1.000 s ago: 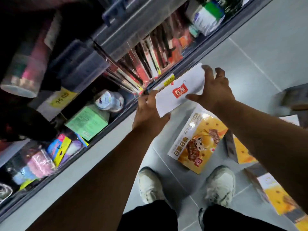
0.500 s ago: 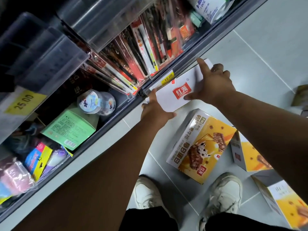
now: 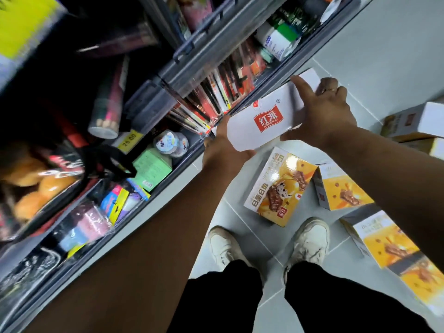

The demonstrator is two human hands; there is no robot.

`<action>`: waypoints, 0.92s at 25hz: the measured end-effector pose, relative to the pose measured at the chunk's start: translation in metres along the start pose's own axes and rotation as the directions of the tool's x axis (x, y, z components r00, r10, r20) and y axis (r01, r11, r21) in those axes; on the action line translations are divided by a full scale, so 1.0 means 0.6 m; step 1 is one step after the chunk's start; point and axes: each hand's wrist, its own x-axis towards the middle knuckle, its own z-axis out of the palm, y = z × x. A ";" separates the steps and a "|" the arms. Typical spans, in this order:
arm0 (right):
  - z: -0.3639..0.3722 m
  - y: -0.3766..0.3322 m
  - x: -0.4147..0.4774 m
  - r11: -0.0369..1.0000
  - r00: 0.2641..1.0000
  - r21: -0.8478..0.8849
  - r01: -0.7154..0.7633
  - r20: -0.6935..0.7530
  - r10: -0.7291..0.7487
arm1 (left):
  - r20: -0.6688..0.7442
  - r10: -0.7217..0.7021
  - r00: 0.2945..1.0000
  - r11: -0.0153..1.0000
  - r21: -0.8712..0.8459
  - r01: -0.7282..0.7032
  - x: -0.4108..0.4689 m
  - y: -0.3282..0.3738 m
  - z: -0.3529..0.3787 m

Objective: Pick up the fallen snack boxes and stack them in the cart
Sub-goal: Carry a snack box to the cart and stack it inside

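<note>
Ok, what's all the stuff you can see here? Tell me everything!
shelf: one, grey, on the left
floor: pale grey tiles, on the right
white box: one, white with a red logo, beside the shelf
snack boxes: at least four, yellow, lying on the floor
green box: one, green, on the lower shelf
price tag marked 25.00: one, yellow, on the shelf edge
shoes: two, white, on the floor
left hand: one, grips the white box's near end
right hand: one, grips its far end
</note>
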 end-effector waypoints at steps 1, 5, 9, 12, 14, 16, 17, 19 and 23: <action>-0.032 -0.010 -0.028 1.000 1.000 0.009 -0.003 -0.012 0.003 | 0.002 0.004 1.000 1.000 0.023 -0.004 -0.029 0.015 -0.023; -0.167 -0.057 -0.134 1.000 0.996 0.025 -0.016 -0.088 0.018 | 0.007 0.036 0.999 0.999 0.025 -0.036 -0.136 0.072 -0.124; -0.312 -0.099 -0.239 0.999 0.989 0.036 -0.032 -0.144 0.037 | 0.001 0.115 0.993 0.986 0.120 -0.114 -0.252 0.149 -0.223; -0.431 -0.137 -0.308 0.999 0.976 0.031 -0.019 -0.215 0.025 | -0.023 0.165 0.986 0.979 0.124 -0.161 -0.324 0.194 -0.299; -0.498 -0.160 -0.345 0.999 0.969 0.042 -0.020 -0.247 0.030 | -0.050 0.219 0.974 0.970 0.123 -0.211 -0.370 0.225 -0.355; -0.555 -0.183 -0.376 0.998 0.963 0.054 -0.017 -0.270 0.030 | -0.101 0.248 0.963 0.966 0.100 -0.239 -0.414 0.252 -0.410; -0.582 -0.195 -0.392 0.999 0.960 0.049 -0.009 -0.280 0.023 | -0.133 0.250 0.959 0.968 0.072 -0.242 -0.438 0.266 -0.437; -0.634 -0.218 -0.422 0.999 0.953 0.037 0.005 -0.303 0.007 | -0.180 0.282 0.942 0.959 0.050 -0.278 -0.493 0.293 -0.490; -0.710 -0.255 -0.478 0.998 0.951 0.025 0.054 -0.306 -0.044 | -0.258 0.334 0.907 0.943 0.098 -0.319 -0.596 0.327 -0.559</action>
